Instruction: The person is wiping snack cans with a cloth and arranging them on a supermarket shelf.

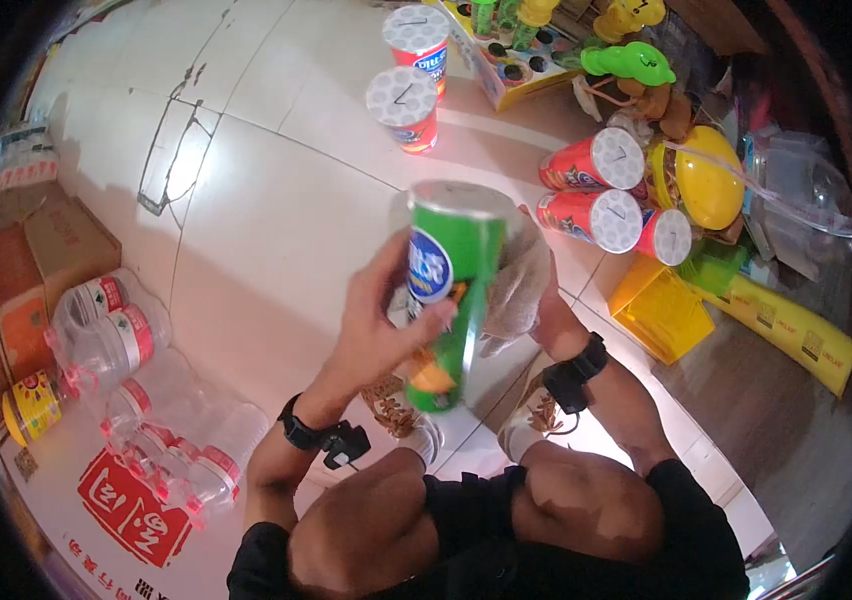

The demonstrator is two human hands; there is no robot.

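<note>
As left fingers [434,326] clamp one green can [458,262], right fingers [512,298] grip plastic bag [534,252] (five red cans [578,168]).

Pale glossy floor tiles [276,190] cover the room; one cracks at its corner [158,190]; cardboard boxes [51,245] line the left edge; wrapped water bottles [121,340] lie beside them; a yellow bin [661,305] sits right; light glares, perhaps from overhead.

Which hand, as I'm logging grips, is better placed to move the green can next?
Left, probably: the left hand wraps the green can at its middle, carrying it, while the right hand sits behind it, occupied with the clear plastic.
</note>
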